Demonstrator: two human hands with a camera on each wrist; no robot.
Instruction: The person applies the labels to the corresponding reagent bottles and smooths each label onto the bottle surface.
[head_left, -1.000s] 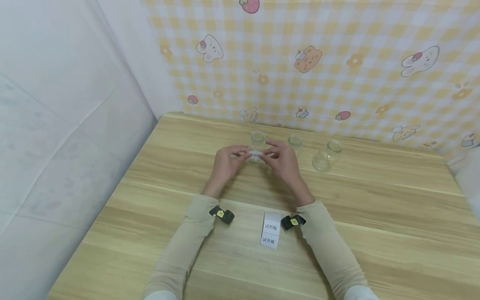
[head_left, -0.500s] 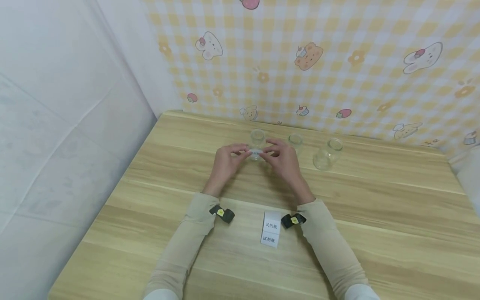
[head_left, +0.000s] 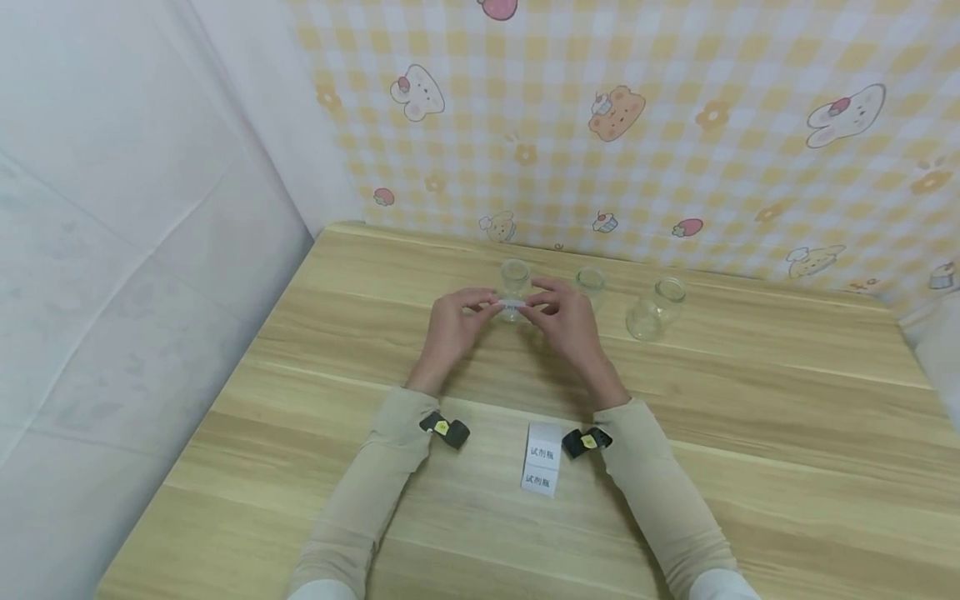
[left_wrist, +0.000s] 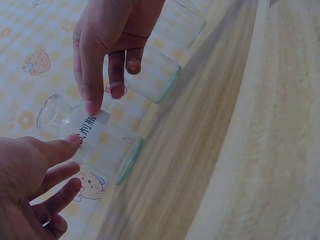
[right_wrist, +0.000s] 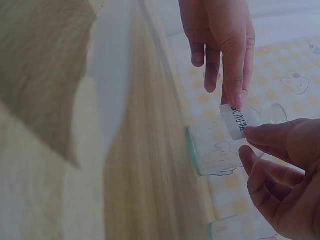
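Almost nothing has moved since earlier: my left hand [head_left: 452, 321] and right hand [head_left: 567, 319] have their fingers pinching the label [head_left: 511, 306] by its ends at the leftmost jar's [head_left: 514, 288] front, so I'd press its middle, then smooth outward.

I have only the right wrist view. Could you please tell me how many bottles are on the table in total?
Observer: Three in the head view: the bottle behind the held label, a middle bottle and a right-end bottle.
Operator: Thank you. Are there also more labels, which I cannot see?
Observer: Yes, a strip with two printed labels lies on the table, well in front of the bottles.
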